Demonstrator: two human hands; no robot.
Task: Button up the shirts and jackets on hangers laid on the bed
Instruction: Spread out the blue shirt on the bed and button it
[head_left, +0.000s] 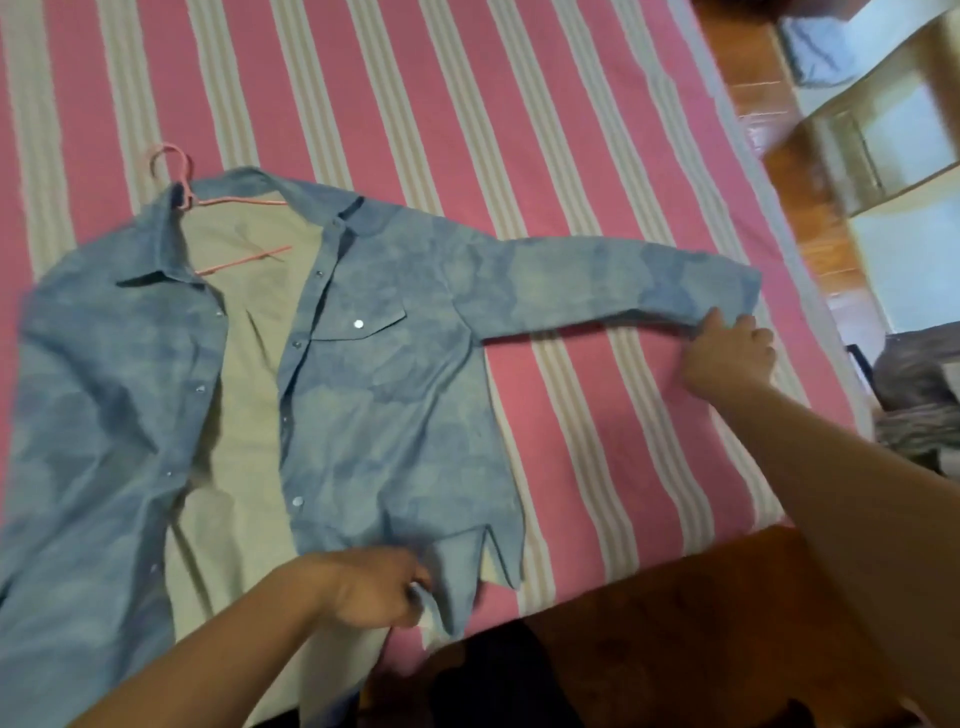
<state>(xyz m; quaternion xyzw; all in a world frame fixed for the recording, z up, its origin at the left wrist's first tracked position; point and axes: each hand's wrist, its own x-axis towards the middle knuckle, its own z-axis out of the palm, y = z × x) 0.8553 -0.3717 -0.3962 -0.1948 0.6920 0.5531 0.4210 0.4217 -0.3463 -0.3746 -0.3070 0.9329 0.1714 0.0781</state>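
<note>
Unbuttoned blue shirt (384, 395) on pink hanger (179, 182) across striped bed (519, 130); hem pinched by left hand (371, 587), cuff gripped by right hand (727, 353).

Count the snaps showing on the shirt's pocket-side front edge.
5 on the shirt: below the collar, beside the pocket, mid-front, lower; one on the collar band. Others may be hidden.

Soft, even indoor light — slight blur, wide-angle bending at edges.

mottled blue shirt (384, 374), pink hanger (176, 171), pink-and-cream striped bedsheet (467, 104)
</note>
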